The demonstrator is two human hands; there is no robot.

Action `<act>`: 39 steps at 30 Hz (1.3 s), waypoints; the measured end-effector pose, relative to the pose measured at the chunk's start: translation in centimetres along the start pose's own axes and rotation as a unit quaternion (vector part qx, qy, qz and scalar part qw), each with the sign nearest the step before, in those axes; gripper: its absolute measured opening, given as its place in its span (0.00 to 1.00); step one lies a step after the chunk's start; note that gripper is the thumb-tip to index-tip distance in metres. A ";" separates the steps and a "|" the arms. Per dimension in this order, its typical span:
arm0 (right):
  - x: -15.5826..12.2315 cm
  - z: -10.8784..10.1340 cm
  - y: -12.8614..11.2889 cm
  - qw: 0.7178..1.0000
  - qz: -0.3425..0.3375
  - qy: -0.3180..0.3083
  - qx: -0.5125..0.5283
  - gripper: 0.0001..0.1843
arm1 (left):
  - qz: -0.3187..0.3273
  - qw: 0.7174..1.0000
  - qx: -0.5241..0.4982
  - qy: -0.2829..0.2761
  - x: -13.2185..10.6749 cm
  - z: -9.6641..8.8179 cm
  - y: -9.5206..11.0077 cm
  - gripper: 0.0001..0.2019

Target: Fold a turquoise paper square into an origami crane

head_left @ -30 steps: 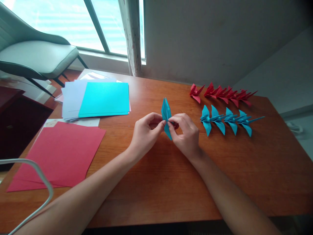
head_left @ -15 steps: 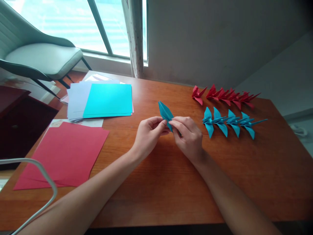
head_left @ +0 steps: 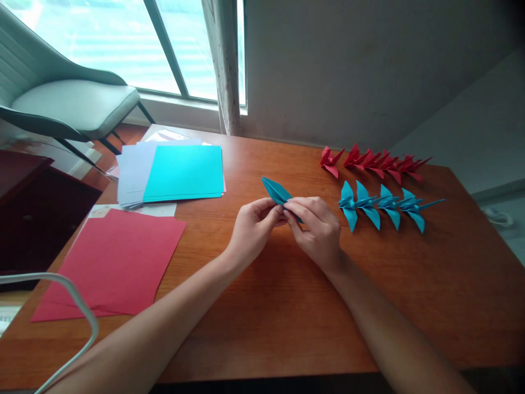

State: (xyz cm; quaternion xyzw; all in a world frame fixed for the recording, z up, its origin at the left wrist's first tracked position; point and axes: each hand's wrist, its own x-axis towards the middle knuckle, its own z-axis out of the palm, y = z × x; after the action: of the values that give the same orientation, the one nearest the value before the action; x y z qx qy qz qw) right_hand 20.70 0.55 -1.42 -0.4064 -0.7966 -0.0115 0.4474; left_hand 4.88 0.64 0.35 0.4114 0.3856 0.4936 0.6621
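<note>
A blue folded paper [head_left: 275, 190], narrow and pointed, is held above the middle of the table between both hands. My left hand [head_left: 256, 224] pinches its near part from the left, thumb on top. From the right, my right hand [head_left: 315, 227] grips the same part with thumb and fingers, close against the left fingertips. The fingers hide the paper's lower end. To the right of my hands stands a row of several blue paper cranes [head_left: 373, 205], with a row of red paper cranes [head_left: 369, 160] behind it.
Blue paper sheets [head_left: 184, 172] lie on white sheets [head_left: 133, 169] at the back left of the wooden table [head_left: 262, 339]. Red sheets [head_left: 115, 265] lie nearer me. A white cable [head_left: 88, 317] curves over the left front. A chair [head_left: 74, 104] stands beyond, by the window.
The blue folded paper has tilted, its far tip swinging down and to the left. Both hands keep their pinch on it. The whole view has shifted slightly.
</note>
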 end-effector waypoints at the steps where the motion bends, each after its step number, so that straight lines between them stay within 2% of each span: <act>1: 0.0 0.0 0.0 1.000 0.009 0.001 0.000 0.12 | -0.002 1.000 -0.001 -0.001 0.0 0.0 0.0 0.15; 19: 0.5 0.0 -0.4 0.995 0.085 0.023 0.045 0.08 | 0.031 0.999 0.038 -0.013 0.5 -0.5 -0.1 0.13; 30: 0.2 0.0 -0.4 0.998 0.052 0.022 0.030 0.07 | 0.030 0.998 0.057 0.002 0.2 -0.3 0.0 0.10; 35: 0.2 0.0 -0.4 0.997 0.062 0.028 0.026 0.08 | 0.027 0.999 0.041 -0.007 0.1 -0.3 -0.1 0.11; 39: 0.2 0.0 -0.5 0.997 0.062 0.025 0.024 0.07 | 0.040 0.997 0.059 -0.003 0.3 -0.3 -0.1 0.08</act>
State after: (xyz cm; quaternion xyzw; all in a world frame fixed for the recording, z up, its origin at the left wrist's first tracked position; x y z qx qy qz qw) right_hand 20.30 0.38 -1.08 -0.4437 -0.7585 0.0258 0.4766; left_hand 4.70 0.96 0.06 0.4659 0.3953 0.4951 0.6176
